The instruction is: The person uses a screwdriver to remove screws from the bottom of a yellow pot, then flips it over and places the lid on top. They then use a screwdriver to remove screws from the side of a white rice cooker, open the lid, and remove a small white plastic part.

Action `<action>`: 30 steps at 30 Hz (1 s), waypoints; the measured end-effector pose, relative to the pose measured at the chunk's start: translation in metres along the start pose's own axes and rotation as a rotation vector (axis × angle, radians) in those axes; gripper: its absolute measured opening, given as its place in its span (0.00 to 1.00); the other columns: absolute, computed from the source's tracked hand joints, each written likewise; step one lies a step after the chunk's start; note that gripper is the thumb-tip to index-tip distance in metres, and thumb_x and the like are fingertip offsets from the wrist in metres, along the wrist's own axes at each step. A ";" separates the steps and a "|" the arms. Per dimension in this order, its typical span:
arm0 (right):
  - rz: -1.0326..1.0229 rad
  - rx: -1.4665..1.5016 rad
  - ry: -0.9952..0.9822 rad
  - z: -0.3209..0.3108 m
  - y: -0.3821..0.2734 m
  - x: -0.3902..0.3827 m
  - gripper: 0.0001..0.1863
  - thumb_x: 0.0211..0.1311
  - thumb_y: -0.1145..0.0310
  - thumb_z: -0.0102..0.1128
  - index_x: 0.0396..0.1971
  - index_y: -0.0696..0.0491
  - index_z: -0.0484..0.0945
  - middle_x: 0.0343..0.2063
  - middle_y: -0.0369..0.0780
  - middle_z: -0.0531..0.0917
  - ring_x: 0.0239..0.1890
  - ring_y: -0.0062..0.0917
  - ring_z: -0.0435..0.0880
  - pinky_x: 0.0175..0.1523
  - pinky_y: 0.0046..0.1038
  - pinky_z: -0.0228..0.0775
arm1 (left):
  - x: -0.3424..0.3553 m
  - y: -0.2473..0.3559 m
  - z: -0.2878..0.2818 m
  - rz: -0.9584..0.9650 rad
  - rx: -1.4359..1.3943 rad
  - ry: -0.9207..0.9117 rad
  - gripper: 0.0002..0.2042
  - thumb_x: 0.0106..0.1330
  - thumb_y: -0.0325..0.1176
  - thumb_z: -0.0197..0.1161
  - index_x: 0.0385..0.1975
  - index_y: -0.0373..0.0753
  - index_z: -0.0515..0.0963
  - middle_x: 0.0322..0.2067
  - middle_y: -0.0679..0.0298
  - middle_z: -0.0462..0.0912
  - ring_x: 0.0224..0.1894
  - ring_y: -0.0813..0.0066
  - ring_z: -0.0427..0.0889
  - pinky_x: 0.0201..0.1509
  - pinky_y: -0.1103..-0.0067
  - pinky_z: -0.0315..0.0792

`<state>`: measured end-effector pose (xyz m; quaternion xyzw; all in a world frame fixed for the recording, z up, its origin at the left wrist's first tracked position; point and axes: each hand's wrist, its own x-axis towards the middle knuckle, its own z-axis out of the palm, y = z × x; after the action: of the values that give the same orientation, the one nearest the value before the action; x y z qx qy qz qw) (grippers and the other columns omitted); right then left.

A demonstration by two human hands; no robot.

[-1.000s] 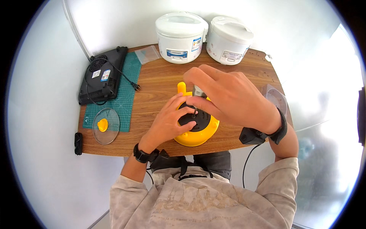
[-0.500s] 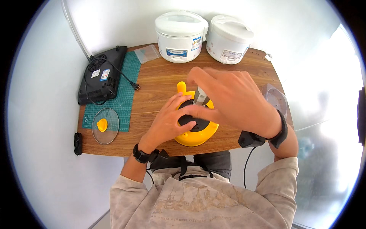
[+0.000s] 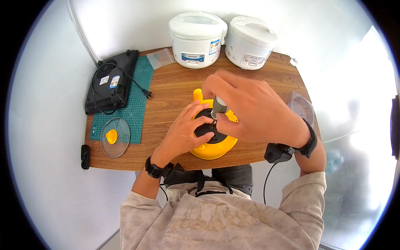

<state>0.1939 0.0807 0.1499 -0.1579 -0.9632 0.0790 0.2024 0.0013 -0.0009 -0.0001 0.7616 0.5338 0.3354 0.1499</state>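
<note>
A grey tool (image 3: 219, 105) is held over a yellow round appliance (image 3: 213, 151) at the near part of a wooden surface (image 3: 166, 93).

The tool is gripped in the curled fingers of the right hand (image 3: 255, 109), its lower end pointed down toward the middle of the black plate (image 3: 220, 136) set in the appliance; whether contact is made there cannot be told. The left hand (image 3: 182, 131) is laid on the appliance's left side, fingers parted and loosely bent, thumb and index finger kept apart near the tool's tip. To the left, a glass lid (image 3: 120, 146) with a yellow knob is set partly on a green mat (image 3: 137, 118), with a black appliance (image 3: 112, 85) behind it. Two white cookers (image 3: 197, 39) are stood at the back.
</note>
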 end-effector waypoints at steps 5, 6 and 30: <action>0.068 -0.081 0.004 -0.004 -0.006 0.000 0.16 0.62 0.62 0.63 0.41 0.54 0.69 0.30 0.42 0.78 0.29 0.42 0.83 0.29 0.39 0.73 | 0.003 -0.001 0.001 -0.008 -0.043 -0.023 0.16 0.61 0.39 0.73 0.46 0.43 0.82 0.65 0.58 0.72 0.73 0.50 0.63 0.75 0.61 0.62; 0.082 -0.100 0.026 -0.002 -0.005 0.000 0.16 0.63 0.62 0.63 0.41 0.54 0.69 0.30 0.41 0.78 0.28 0.42 0.83 0.29 0.39 0.73 | 0.004 -0.001 0.001 -0.008 -0.047 -0.023 0.16 0.61 0.39 0.73 0.47 0.43 0.82 0.65 0.58 0.72 0.73 0.50 0.64 0.75 0.61 0.62; -0.015 -0.055 -0.039 -0.005 -0.003 0.000 0.20 0.61 0.61 0.68 0.50 0.47 0.73 0.26 0.38 0.82 0.20 0.35 0.80 0.25 0.35 0.68 | 0.002 -0.001 0.000 -0.002 -0.025 -0.011 0.15 0.60 0.39 0.73 0.45 0.43 0.82 0.65 0.59 0.72 0.73 0.51 0.64 0.75 0.62 0.62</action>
<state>0.1952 0.0785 0.1551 -0.1545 -0.9700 0.0538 0.1798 0.0013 0.0015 0.0001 0.7612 0.5293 0.3376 0.1628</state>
